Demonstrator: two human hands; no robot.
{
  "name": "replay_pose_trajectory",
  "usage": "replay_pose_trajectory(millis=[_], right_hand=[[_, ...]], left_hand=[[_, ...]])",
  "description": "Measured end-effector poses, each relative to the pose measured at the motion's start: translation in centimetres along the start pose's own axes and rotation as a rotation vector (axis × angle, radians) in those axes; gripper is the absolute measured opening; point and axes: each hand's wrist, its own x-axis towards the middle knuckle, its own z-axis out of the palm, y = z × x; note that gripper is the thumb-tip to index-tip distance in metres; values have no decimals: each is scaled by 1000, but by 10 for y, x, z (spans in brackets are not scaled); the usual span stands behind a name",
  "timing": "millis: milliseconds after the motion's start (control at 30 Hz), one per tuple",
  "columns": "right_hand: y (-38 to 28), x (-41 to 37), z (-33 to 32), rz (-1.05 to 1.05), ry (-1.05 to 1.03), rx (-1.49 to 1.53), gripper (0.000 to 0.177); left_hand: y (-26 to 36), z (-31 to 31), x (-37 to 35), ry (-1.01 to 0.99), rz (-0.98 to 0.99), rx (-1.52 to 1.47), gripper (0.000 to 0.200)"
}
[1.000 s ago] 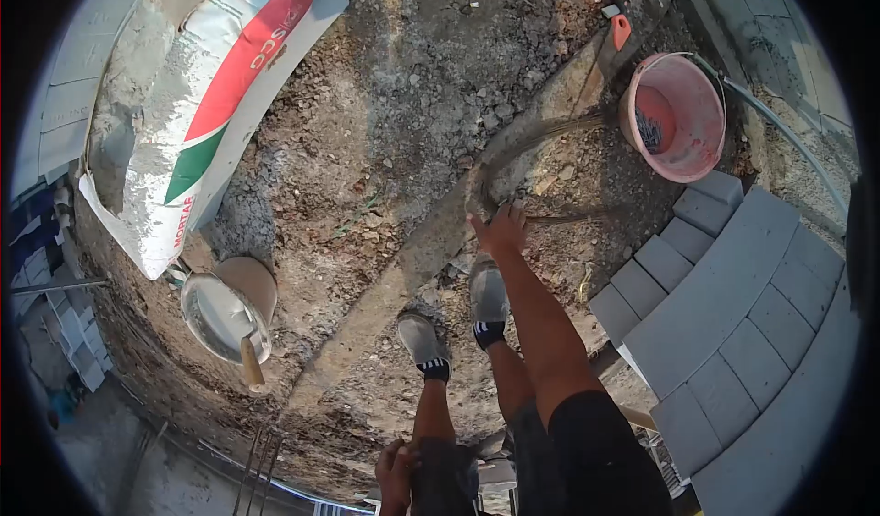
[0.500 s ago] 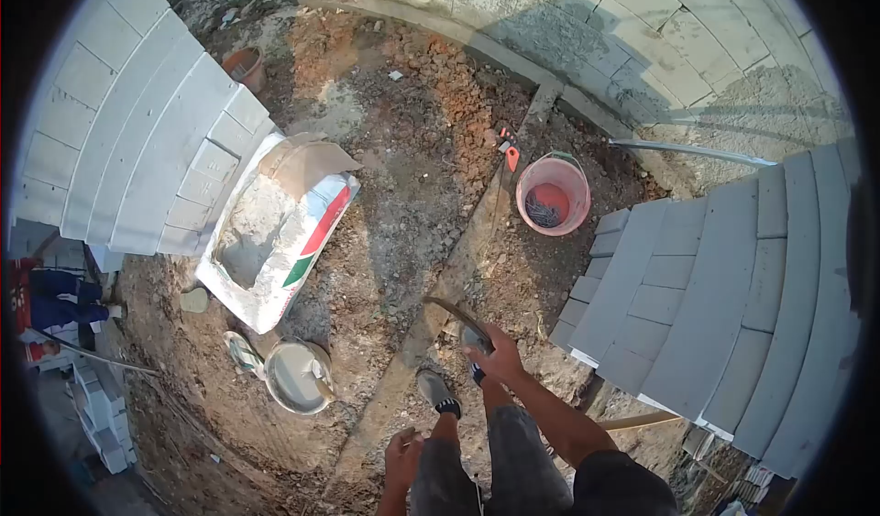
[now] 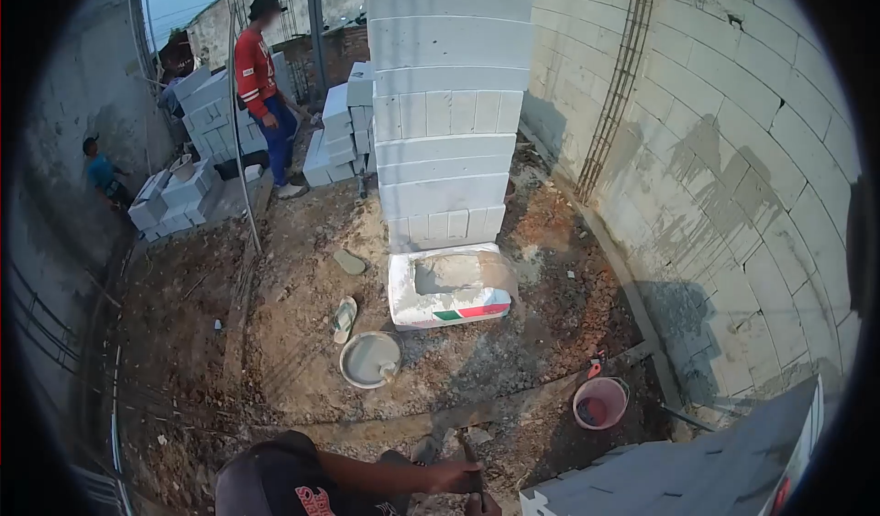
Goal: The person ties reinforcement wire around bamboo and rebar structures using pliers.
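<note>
At the bottom edge, my left hand [image 3: 456,477] reaches in from the left, its fingers closed on a thin dark curved strip [image 3: 469,452]. What kind of thing the strip is, I cannot make out. Just below, my right hand [image 3: 483,505] is closed at the strip's lower end, partly cut off by the frame edge. A grey shoe [image 3: 424,450] shows beyond my left forearm. Farther ahead stands a round bucket of grey mix [image 3: 370,359], with a sandal [image 3: 345,320] beside it.
An opened bag of pale powder [image 3: 449,312] lies before a tall block stack [image 3: 449,113]. A pink bucket [image 3: 600,403] stands at right, near more stacked blocks [image 3: 678,479]. One person in red [image 3: 261,81] stands back left; another in blue [image 3: 105,172] is farther left. A block wall [image 3: 733,195] rises right.
My view has swung up and left, bringing the people and back walls into sight. My left hand, earlier low and apart from the strip, is now at it with my right hand.
</note>
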Motion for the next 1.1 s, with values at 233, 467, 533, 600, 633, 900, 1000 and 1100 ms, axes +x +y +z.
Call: replay_pose_trajectory(millis=[233,467,533,600,633,900,1000,1100], right_hand=[[28,-193,-24,-107,575,-2,22],[31,-410,-27,32,1060,-153,16],[47,-455,-24,98,1174,-223,15],[67,-489,-24,148,1240,-303,14],[76,-503,-22,222,1278,-270,13],[102,-584,-30,481,1372,-198,15],[106,-608,-42,593,1384,-148,15],[123,-632,-68,624,1389,-112,15]], left_hand=[[-163,64,-23,-170,-88,292,27],[-350,104,-85,-487,-208,670,25],[-392,115,-101,-493,-267,793,25],[-426,121,-108,-651,-193,946,27],[-443,125,-109,-632,-219,989,29],[-539,157,-109,-682,-447,1071,28],[-570,173,-108,-772,-445,1155,29],[-609,201,-100,-919,-542,1167,31]])
